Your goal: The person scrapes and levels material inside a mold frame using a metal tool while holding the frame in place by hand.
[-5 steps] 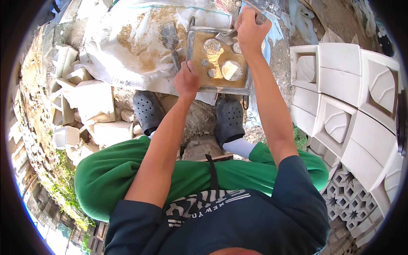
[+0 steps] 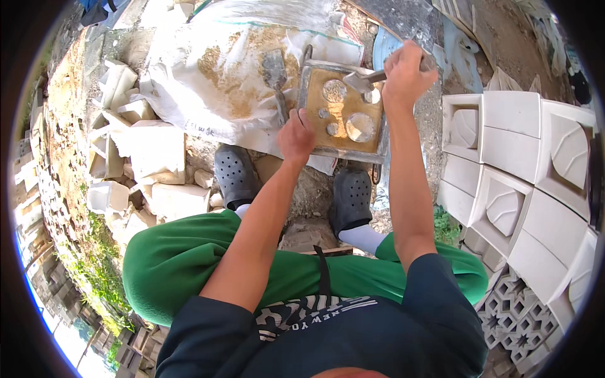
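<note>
A square metal-framed mould [image 2: 348, 152] lies ahead of my feet, its tan surface set with round pale and grey discs. My left hand [image 2: 296, 137] is closed at the mould's left rim, its fingertips on the edge. Over the far right part of the mould, my right hand [image 2: 408, 77] grips a short-handled tool [image 2: 359, 82] with a flat grey metal head; its exact kind is unclear. The tool's head is above the discs, and whether it touches them cannot be told. A flat trowel [image 2: 275, 70] lies left of the mould, its handle end close to my left hand.
A white sack [image 2: 189, 94] with tan powder spreads to the left of the mould. Broken pale blocks [image 2: 151, 151] are heaped at the left. White cast blocks [image 2: 510, 120] stack on the right, above star-patterned lattice blocks [image 2: 520, 312]. My dark clogs [image 2: 351, 198] stand nearby.
The view has shifted, so the scene sits lower and farther right. My right hand has moved slightly right and nearer with the tool. My left hand stays at the mould's rim.
</note>
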`<move>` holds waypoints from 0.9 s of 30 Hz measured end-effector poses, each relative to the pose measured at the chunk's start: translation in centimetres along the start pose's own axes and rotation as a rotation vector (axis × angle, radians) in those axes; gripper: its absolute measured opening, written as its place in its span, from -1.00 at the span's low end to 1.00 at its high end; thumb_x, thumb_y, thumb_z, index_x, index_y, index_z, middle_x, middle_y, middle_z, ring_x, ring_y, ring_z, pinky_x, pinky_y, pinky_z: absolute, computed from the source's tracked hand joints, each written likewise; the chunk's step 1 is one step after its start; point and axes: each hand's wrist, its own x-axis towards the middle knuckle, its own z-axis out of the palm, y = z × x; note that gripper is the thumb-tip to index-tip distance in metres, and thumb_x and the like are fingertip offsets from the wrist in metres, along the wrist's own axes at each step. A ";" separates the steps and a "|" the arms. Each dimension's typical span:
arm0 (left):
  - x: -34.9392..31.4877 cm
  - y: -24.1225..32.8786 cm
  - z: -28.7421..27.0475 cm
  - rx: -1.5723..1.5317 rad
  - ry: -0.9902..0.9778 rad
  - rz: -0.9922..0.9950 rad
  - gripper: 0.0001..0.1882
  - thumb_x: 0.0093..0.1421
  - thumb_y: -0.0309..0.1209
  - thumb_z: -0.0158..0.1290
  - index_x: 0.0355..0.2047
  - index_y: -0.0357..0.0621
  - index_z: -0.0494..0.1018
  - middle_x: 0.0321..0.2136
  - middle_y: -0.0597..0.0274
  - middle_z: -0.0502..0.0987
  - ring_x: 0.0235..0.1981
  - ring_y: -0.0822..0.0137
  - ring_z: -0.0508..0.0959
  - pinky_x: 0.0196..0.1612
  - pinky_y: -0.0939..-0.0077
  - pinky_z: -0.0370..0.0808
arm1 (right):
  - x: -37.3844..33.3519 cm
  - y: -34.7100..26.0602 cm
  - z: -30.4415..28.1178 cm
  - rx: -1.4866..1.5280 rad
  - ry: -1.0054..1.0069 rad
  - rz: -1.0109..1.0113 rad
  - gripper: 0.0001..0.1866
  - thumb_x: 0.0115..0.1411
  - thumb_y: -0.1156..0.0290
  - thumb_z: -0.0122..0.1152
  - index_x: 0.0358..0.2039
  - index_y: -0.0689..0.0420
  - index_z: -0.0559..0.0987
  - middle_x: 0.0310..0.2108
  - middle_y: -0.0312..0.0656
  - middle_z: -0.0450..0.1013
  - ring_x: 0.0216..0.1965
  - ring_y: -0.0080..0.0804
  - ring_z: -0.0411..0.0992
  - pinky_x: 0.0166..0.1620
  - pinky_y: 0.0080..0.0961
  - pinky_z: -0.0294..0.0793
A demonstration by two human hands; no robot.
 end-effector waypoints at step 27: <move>-4.4 -1.5 -1.1 0.365 -0.070 0.585 0.28 -0.02 0.38 0.04 0.27 -0.57 -0.14 0.32 -0.37 -0.15 0.34 -0.23 -0.06 0.31 -0.10 -0.04 | -4.2 -4.2 -4.3 -0.161 -0.246 -0.125 -0.65 0.18 0.42 0.06 -0.75 0.16 0.35 -0.79 -0.43 0.17 -0.73 -0.71 0.07 -0.64 -0.59 0.01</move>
